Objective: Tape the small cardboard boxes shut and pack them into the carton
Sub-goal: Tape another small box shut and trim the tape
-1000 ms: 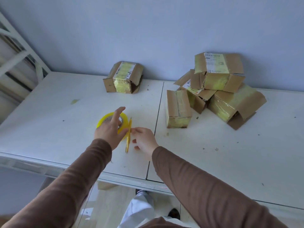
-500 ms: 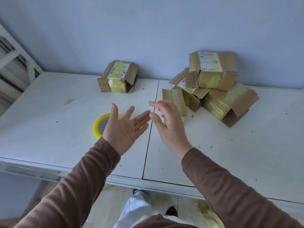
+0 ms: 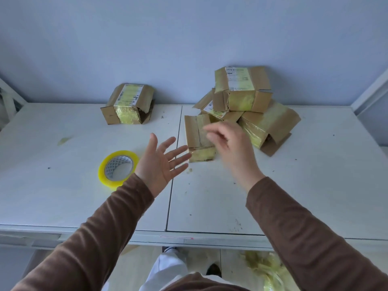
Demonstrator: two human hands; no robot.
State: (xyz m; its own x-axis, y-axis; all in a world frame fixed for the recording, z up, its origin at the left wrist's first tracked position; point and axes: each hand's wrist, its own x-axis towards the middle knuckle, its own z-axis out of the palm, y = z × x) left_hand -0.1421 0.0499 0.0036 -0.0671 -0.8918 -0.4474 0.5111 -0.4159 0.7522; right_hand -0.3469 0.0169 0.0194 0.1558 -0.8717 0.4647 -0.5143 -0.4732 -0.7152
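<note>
Bare white table (image 3: 294, 196) spans the lower right of the frame, while a yellow tape roll (image 3: 118, 169) at centre left and piled cardboard boxes (image 3: 247, 114) at upper right block passage.

packing workroom | white worktable (image 3: 294, 196) against a bare blue-grey wall (image 3: 189, 38) | taped cardboard parcels (image 3: 243, 91) piled beyond the fingers | yellow tape roll (image 3: 105, 171) left of them | tape scraps on floor (image 3: 264, 267)

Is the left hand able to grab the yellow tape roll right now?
Probably yes. The left hand is open and holds nothing, and the yellow roll of tape lies flat on the white table just beside its wrist, with nothing between them.
</note>
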